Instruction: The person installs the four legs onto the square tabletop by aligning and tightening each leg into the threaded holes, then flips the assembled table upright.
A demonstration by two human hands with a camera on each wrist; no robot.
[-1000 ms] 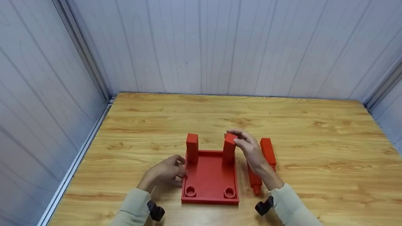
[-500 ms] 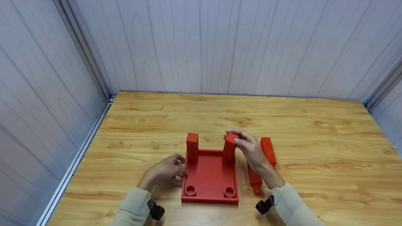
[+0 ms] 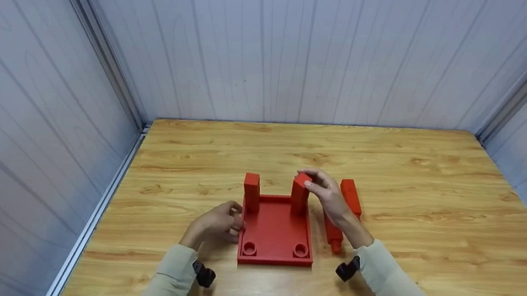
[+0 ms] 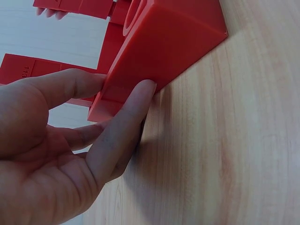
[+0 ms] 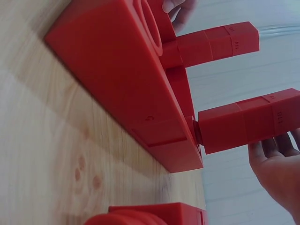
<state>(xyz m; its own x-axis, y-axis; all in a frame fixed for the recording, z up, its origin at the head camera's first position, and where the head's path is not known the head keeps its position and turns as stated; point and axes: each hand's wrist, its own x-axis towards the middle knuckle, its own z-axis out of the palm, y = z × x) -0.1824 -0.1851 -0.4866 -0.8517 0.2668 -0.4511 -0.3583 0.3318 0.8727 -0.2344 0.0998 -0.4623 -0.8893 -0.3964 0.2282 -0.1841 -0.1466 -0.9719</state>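
A red tray-shaped base (image 3: pixel 275 231) with a raised rim lies on the table, round sockets showing at its two near corners. At its far left corner stands a square red leg (image 3: pixel 252 190). My right hand (image 3: pixel 331 200) holds the top of another red leg (image 3: pixel 299 202) at the far right corner, thumb on the near side. In the right wrist view a narrow neck shows between this leg (image 5: pixel 243 119) and its socket. My left hand (image 3: pixel 218 222) pinches the base's left wall, with fingertips at the rim and along the outside (image 4: pixel 168 51).
Two more red legs lie on the wooden table (image 3: pixel 433 193) right of the base: one farther back (image 3: pixel 351 197), one nearer (image 3: pixel 333 232) with a round peg end, partly behind my right wrist. White panelled walls (image 3: pixel 282 48) enclose the table at the back and sides.
The held leg's top has shifted very slightly left, with the right hand still on it. The left hand and the base have barely moved.
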